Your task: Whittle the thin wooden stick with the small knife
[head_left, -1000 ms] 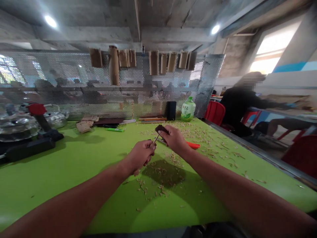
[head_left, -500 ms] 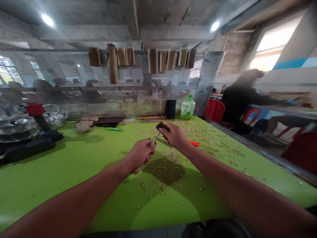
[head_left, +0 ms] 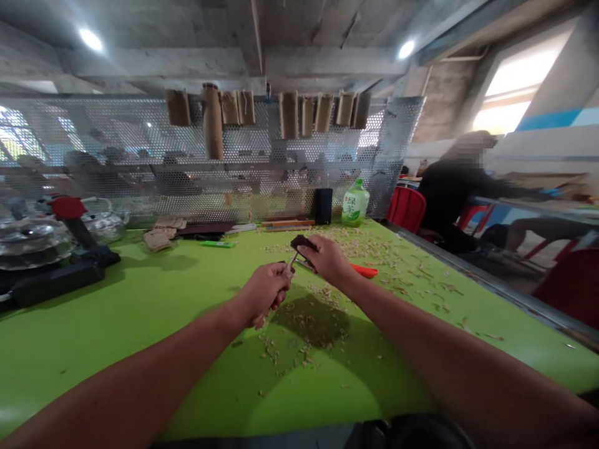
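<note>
Over the green tabletop, my left hand (head_left: 267,288) is closed around a thin pale wooden stick (head_left: 292,259) whose upper end sticks out between the fingers. My right hand (head_left: 329,257) pinches a small dark brown folded piece that looks like sandpaper (head_left: 301,242), held against the stick's upper end. Just behind my right wrist lies a tool with an orange handle (head_left: 365,270), partly hidden by the hand. Pale wood shavings (head_left: 309,321) are scattered on the table below both hands. The lower part of the stick is hidden in my left fist.
A green-capped tea bottle (head_left: 355,204) and a black box (head_left: 323,206) stand at the back. A green-handled knife (head_left: 217,244) lies left of them. Silver kettles (head_left: 35,240) and a black stand with a red top (head_left: 68,206) are at left. A person (head_left: 461,187) sits at right.
My right hand has moved slightly left and down with the dark piece, closer to my left hand along the stick. My left hand stays nearly in place.
</note>
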### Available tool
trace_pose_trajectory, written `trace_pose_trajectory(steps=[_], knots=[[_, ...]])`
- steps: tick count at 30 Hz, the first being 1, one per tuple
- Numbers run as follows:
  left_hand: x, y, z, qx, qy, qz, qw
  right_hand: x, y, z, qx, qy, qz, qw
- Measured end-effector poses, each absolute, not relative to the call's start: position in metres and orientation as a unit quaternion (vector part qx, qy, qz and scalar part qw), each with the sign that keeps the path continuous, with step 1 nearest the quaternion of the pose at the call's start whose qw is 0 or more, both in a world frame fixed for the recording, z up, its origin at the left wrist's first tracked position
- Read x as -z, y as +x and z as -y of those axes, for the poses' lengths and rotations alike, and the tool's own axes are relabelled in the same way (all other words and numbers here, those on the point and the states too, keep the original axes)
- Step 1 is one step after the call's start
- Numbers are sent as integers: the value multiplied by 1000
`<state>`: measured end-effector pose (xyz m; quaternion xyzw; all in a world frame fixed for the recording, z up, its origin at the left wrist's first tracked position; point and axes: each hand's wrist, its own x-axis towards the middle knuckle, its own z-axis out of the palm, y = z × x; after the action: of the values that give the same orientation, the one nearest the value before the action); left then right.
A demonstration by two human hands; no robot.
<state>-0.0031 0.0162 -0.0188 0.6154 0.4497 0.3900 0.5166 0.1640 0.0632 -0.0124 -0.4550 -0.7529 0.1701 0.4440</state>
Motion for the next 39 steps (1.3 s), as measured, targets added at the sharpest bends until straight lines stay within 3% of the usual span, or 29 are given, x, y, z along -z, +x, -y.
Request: trace_pose_trajectory(steps=[19, 24, 29, 35, 39], knots=[[19, -4, -15, -373, 621, -466, 508, 12, 167, -66, -136, -415, 795, 421], [10, -6, -12, -402, 603, -402, 560, 3, 190, -80, -189, -506, 660, 522], [4, -7, -11, -442, 577, -355, 587, -2, 190, -68, -308, -414, 611, 600], [0, -8, -7, -413, 545, -324, 653, -4, 174, -51, -282, -375, 697, 542], [-1, -8, -4, -391, 553, -298, 673, -2, 172, -49, -261, -402, 683, 551]])
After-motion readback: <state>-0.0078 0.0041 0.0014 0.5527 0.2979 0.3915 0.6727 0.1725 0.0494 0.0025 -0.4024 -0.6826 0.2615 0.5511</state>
